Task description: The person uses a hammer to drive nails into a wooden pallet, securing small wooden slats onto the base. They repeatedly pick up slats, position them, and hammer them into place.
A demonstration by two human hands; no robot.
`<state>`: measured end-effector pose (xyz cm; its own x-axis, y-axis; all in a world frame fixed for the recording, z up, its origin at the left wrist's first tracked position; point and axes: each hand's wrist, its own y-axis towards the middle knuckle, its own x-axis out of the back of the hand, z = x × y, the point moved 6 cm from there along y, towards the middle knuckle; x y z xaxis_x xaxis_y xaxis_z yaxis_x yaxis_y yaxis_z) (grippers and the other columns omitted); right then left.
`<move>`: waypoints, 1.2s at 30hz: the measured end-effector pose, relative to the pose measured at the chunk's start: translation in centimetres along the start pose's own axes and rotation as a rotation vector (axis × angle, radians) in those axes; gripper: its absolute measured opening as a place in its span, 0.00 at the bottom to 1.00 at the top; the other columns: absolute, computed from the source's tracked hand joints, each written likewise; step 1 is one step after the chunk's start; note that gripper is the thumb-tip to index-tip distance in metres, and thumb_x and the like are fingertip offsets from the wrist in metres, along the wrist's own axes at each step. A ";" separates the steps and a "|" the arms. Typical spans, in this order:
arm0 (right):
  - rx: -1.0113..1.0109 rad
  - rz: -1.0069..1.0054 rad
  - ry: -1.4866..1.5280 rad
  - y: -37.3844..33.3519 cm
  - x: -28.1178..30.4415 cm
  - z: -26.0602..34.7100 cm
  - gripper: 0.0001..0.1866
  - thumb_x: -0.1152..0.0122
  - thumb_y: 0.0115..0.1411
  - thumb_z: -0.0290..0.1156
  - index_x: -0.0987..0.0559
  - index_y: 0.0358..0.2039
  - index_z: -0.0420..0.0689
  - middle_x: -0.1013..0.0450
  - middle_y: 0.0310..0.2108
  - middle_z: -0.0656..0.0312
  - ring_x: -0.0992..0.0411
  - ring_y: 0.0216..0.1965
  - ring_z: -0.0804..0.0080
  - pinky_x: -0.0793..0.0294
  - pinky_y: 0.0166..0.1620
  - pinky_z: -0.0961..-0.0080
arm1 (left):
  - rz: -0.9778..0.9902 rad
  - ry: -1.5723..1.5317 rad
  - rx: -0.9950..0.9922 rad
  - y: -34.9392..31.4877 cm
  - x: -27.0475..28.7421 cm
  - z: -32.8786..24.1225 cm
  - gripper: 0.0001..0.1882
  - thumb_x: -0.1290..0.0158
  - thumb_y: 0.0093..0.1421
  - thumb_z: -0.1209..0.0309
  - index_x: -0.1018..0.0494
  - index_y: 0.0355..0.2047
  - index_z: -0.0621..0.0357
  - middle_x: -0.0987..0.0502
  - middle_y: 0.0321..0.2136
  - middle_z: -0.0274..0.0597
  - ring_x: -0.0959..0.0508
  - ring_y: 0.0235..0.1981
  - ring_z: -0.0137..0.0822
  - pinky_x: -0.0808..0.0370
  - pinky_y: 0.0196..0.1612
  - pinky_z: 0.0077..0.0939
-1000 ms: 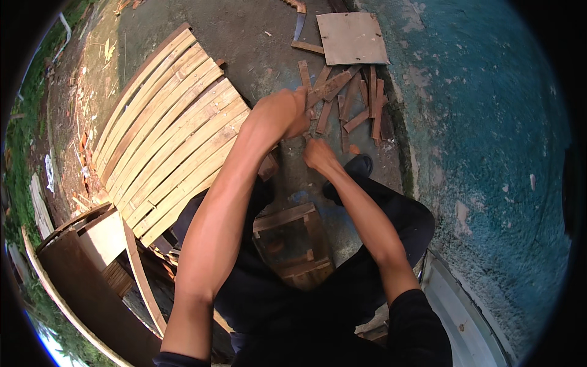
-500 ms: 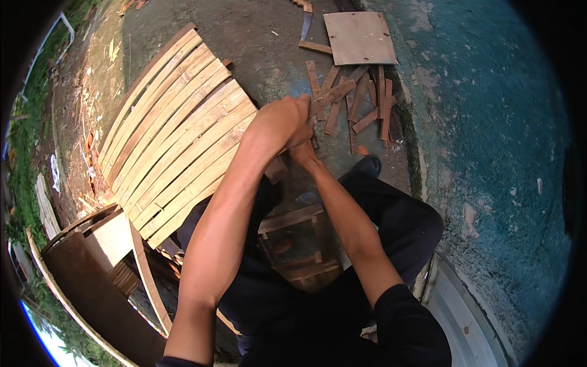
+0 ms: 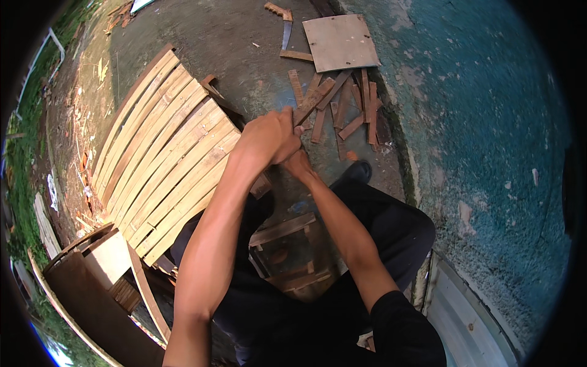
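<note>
My left hand (image 3: 272, 136) is wrapped round the near end of a reddish-brown wooden strip (image 3: 315, 101). The strip points away from me and to the right. Just below and to the right, my right hand (image 3: 297, 164) is held close against the left one with its fingers curled. The left hand hides most of those fingers and whatever they may grip. Past the strip's far end lies a loose pile of similar wooden pieces (image 3: 372, 113) on the ground.
A square board (image 3: 341, 43) and a handsaw (image 3: 286, 30) lie beyond the pile. On the left stands a curved slatted wooden panel (image 3: 162, 144), with a wooden frame (image 3: 110, 260) nearer me. A small wooden frame (image 3: 284, 229) sits between my legs. A blue-green wall (image 3: 477, 134) runs along the right.
The view has shifted, so the surroundings sit slightly further left and lower. Both hands stay together, and the wooden strip now tilts more steeply away from me.
</note>
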<state>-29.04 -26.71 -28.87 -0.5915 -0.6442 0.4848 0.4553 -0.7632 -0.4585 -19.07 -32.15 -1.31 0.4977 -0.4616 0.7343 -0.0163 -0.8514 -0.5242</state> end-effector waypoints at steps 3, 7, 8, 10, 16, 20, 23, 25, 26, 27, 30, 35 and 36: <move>-0.121 -0.024 0.087 -0.7 2.0 0.1 0.36 0.41 0.59 0.32 0.46 0.65 0.49 0.25 0.39 0.40 0.28 0.45 0.39 0.30 0.49 0.52 | 0.015 -0.057 0.044 0.3 0.0 -0.1 0.23 0.55 0.65 0.57 0.33 0.47 0.68 0.24 0.34 0.68 0.25 0.41 0.65 0.29 0.44 0.51; -0.230 -0.088 0.051 -1.0 5.1 -0.1 0.31 0.42 0.60 0.39 0.39 0.62 0.50 0.24 0.39 0.43 0.27 0.45 0.42 0.29 0.49 0.53 | 0.065 -0.146 0.091 0.6 0.1 -0.2 0.24 0.53 0.65 0.56 0.33 0.49 0.68 0.23 0.33 0.64 0.22 0.40 0.57 0.28 0.43 0.45; -0.230 -0.133 0.008 -1.0 5.8 0.0 0.30 0.42 0.60 0.41 0.36 0.61 0.49 0.23 0.38 0.44 0.26 0.42 0.44 0.28 0.46 0.54 | 0.068 -0.204 0.105 0.6 0.1 -0.2 0.25 0.53 0.65 0.55 0.32 0.50 0.68 0.22 0.32 0.63 0.20 0.39 0.54 0.27 0.42 0.43; -0.244 -0.214 -0.083 -1.3 6.7 -0.2 0.27 0.42 0.60 0.43 0.31 0.58 0.47 0.22 0.34 0.47 0.24 0.38 0.47 0.26 0.42 0.55 | 0.045 -0.310 0.129 0.7 0.3 -0.2 0.27 0.50 0.64 0.54 0.31 0.49 0.69 0.21 0.31 0.56 0.18 0.31 0.41 0.26 0.37 0.35; -0.186 -0.279 -0.181 -1.9 6.9 -1.7 0.27 0.43 0.61 0.45 0.29 0.51 0.33 0.23 0.30 0.44 0.23 0.34 0.46 0.25 0.36 0.56 | 0.080 -0.511 0.222 0.9 0.5 -0.1 0.22 0.50 0.65 0.58 0.28 0.47 0.68 0.21 0.32 0.48 0.19 0.29 0.33 0.27 0.32 0.27; -0.380 -0.165 0.163 -5.1 8.5 -6.6 0.24 0.43 0.64 0.40 0.30 0.48 0.29 0.24 0.27 0.50 0.25 0.26 0.63 0.25 0.30 0.67 | 0.015 -0.780 0.244 0.5 0.9 -1.0 0.22 0.50 0.65 0.60 0.31 0.50 0.68 0.22 0.33 0.43 0.20 0.29 0.30 0.27 0.29 0.24; -0.495 -0.010 0.462 -7.1 10.1 -10.4 0.20 0.43 0.65 0.36 0.29 0.49 0.32 0.26 0.26 0.58 0.29 0.24 0.75 0.27 0.28 0.75 | -0.011 -0.922 0.294 0.2 0.8 -1.5 0.22 0.49 0.65 0.62 0.32 0.51 0.68 0.23 0.32 0.41 0.21 0.29 0.29 0.27 0.29 0.24; -0.537 0.086 0.554 -7.2 10.2 -12.4 0.18 0.43 0.65 0.35 0.29 0.48 0.34 0.26 0.26 0.61 0.30 0.24 0.78 0.28 0.28 0.77 | 0.013 -0.982 0.278 0.7 0.6 -1.5 0.22 0.48 0.65 0.62 0.32 0.52 0.66 0.23 0.33 0.40 0.22 0.30 0.28 0.27 0.31 0.23; -0.583 0.156 0.598 -7.5 9.6 -13.4 0.17 0.44 0.65 0.35 0.28 0.48 0.35 0.26 0.26 0.61 0.30 0.24 0.79 0.29 0.27 0.77 | 0.040 -1.016 0.254 1.0 0.3 -1.3 0.22 0.48 0.65 0.62 0.32 0.52 0.65 0.23 0.33 0.40 0.23 0.31 0.27 0.28 0.32 0.22; -0.653 0.224 0.633 -7.9 8.9 -14.5 0.16 0.44 0.65 0.35 0.28 0.47 0.36 0.26 0.27 0.62 0.30 0.24 0.79 0.29 0.27 0.77 | 0.071 -1.040 0.254 1.2 -0.2 -0.9 0.21 0.48 0.65 0.62 0.32 0.53 0.64 0.23 0.34 0.40 0.24 0.32 0.27 0.28 0.33 0.22; -0.552 0.191 0.468 -6.0 8.6 -16.4 0.16 0.43 0.64 0.34 0.29 0.48 0.38 0.26 0.28 0.61 0.28 0.27 0.75 0.27 0.31 0.75 | 0.068 -1.001 0.270 1.9 -1.7 0.6 0.19 0.47 0.65 0.63 0.30 0.51 0.61 0.23 0.35 0.36 0.27 0.34 0.25 0.31 0.37 0.19; -0.516 -0.024 -0.222 -2.3 10.2 -17.0 0.18 0.46 0.64 0.34 0.31 0.50 0.38 0.27 0.41 0.48 0.26 0.41 0.54 0.26 0.43 0.60 | 0.138 -1.123 0.349 2.7 -3.1 3.2 0.14 0.47 0.64 0.66 0.28 0.48 0.58 0.24 0.34 0.34 0.27 0.36 0.24 0.30 0.39 0.19; -0.583 -0.038 -0.268 -1.3 10.8 -17.1 0.18 0.47 0.64 0.34 0.32 0.50 0.37 0.28 0.44 0.46 0.27 0.44 0.51 0.27 0.45 0.58 | 0.154 -1.176 0.415 2.9 -3.3 3.8 0.12 0.47 0.64 0.68 0.29 0.46 0.56 0.25 0.35 0.33 0.27 0.37 0.24 0.29 0.41 0.22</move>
<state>-47.46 -31.81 -35.78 -0.3791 -0.6649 0.6436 -0.0439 -0.6818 -0.7302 -17.48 -32.15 -6.86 0.9890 0.1338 -0.0632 0.0242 -0.5672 -0.8232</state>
